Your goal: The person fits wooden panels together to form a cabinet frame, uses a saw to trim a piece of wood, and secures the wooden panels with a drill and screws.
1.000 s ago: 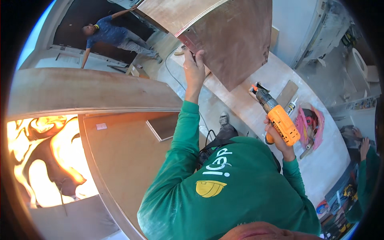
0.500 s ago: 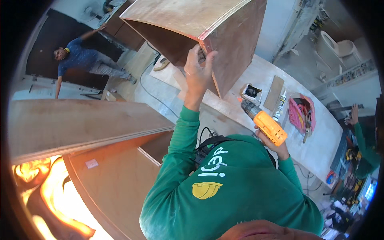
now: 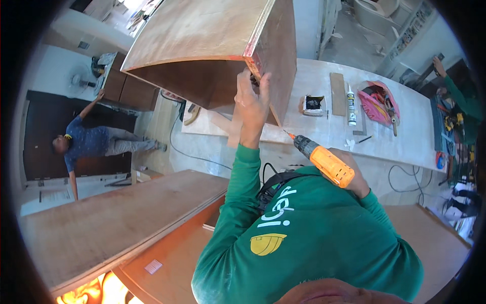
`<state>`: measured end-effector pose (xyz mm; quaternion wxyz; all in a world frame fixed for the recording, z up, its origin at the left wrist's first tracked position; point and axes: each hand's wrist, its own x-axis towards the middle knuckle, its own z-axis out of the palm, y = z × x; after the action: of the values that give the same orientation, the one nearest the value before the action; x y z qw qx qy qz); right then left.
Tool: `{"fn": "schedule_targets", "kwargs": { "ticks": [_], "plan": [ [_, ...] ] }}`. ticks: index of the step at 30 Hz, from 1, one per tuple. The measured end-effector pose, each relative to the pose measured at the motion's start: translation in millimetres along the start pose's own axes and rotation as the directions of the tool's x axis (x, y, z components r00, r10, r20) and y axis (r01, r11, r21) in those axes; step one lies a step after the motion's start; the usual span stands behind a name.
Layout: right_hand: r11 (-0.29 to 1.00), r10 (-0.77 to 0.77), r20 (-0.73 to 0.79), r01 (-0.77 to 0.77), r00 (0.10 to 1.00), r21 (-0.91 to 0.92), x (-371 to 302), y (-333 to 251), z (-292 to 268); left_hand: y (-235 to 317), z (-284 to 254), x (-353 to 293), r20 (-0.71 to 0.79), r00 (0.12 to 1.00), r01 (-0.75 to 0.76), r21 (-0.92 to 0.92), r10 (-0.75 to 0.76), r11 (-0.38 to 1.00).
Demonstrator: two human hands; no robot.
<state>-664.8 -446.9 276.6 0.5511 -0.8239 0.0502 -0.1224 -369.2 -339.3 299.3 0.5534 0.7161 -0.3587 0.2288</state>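
Note:
A plywood box (image 3: 197, 30) with an open front stands on the pale worktable (image 3: 324, 131), its front corner edge marked with reddish smears. My left hand (image 3: 253, 106) is closed round that edge below the top corner, with the thumb on the outer side panel. In front of my chest, my right hand (image 3: 354, 169) grips an orange cordless drill (image 3: 329, 163), partly hiding the fingers behind its body. The drill's thin bit points up and left toward the lower part of the box, apart from it.
On the worktable lie a small open carton (image 3: 314, 105), a wood strip (image 3: 337, 93), a sealant tube (image 3: 351, 106) and a pink tool bag (image 3: 377, 101). Large wooden panels (image 3: 126, 213) stand at the left. One person (image 3: 101, 139) is at far left; another's sleeve (image 3: 455, 88) shows at right.
The view has turned, so the box and table appear farther left. My right hand has brought the drill left, nearer the box. My left hand keeps its hold on the edge.

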Motion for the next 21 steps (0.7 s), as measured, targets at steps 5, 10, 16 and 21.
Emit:
{"fn": "schedule_targets", "kwargs": {
  "ticks": [5, 10, 16, 21],
  "plan": [
    [0.991, 0.028, 0.053, -0.020, 0.998, -0.131, 1, -4, -3, 4, 2, 3, -0.075, 0.995, -0.072, -0.063, 0.067, 0.995],
    [0.992, 0.053, 0.115, -0.039, 0.992, -0.122, 17, -8, -7, 8, -21, -2, 0.069, 0.998, 0.021, -0.118, -0.013, 0.993],
    [0.990, -0.027, 0.172, 0.051, 0.985, -0.135, 36, -1, -2, -58, -67, -77, 0.495, 0.827, 0.236, 0.126, -0.267, 0.964],
    [0.996, -0.038, 0.201, 0.053, 0.979, -0.068, 37, 1, 6, -132, -113, -254, 0.758, 0.384, 0.654, 0.180, -0.527, 0.735]
  ]
}}
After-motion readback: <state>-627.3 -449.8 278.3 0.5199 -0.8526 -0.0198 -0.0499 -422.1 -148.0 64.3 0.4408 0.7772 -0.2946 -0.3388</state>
